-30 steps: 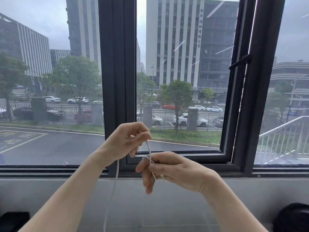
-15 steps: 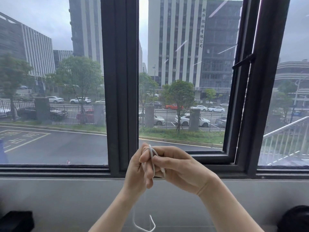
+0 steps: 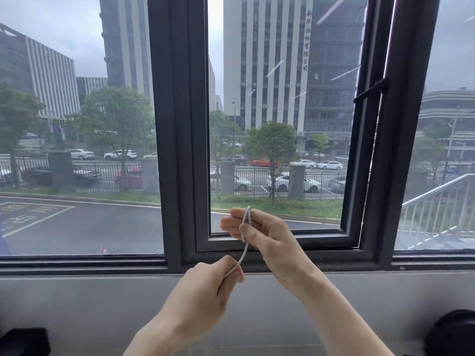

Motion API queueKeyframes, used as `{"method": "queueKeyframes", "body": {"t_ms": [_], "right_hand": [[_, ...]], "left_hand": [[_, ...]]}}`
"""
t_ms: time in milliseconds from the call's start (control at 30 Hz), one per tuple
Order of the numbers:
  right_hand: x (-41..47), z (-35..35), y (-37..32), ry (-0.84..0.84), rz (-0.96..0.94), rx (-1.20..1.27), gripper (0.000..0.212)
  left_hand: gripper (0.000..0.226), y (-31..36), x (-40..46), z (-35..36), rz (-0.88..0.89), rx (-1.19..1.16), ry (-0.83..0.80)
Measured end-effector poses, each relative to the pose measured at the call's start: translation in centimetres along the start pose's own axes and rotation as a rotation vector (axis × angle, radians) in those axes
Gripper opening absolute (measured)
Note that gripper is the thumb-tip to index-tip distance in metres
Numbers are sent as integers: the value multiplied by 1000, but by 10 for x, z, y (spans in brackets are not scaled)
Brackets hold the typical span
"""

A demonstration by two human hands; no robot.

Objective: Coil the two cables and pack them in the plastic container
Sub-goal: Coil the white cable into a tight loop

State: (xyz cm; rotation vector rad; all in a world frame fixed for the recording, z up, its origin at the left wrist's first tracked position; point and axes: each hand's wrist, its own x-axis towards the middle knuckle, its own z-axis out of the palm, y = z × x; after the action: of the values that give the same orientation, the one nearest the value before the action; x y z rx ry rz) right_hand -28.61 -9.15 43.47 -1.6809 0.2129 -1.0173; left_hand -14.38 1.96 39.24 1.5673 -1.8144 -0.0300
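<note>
A thin white cable [image 3: 245,241] runs between my two hands in front of the window. My right hand [image 3: 259,233] is raised, with loops of the cable wound over its fingers and pinched under the thumb. Below and to the left, my left hand [image 3: 213,286] is closed around the cable's lower stretch. The rest of the cable is hidden inside my hands. No second cable and no plastic container are in view.
A dark window frame [image 3: 177,124] and a grey sill wall [image 3: 77,304] stand straight ahead. One black object [image 3: 23,341] lies at the bottom left corner, another dark rounded object [image 3: 452,332] at the bottom right.
My left hand has dropped down and left from beside my right hand, pulling a length of cable taut. The hanging tail seen earlier is gone from view.
</note>
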Motion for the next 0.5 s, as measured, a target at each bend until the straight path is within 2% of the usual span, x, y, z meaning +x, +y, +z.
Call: {"method": "queueKeyframes", "body": {"t_ms": [133,267,367,500], "right_hand": [[1,-3,1,4,77,-124,26],[-5,-1,-6,-193,141,-225,18],[-9,0,-12,-324,245,-192,24],[-15,2,-11,-344,311,-115,36]], "left_hand": [[20,11,7,-33,103,172,-44],[12,13,27,-65,193,269,-93],[13,9,43,-83,233,317,-118],[24,4,55,-92,244,288,-113]]}}
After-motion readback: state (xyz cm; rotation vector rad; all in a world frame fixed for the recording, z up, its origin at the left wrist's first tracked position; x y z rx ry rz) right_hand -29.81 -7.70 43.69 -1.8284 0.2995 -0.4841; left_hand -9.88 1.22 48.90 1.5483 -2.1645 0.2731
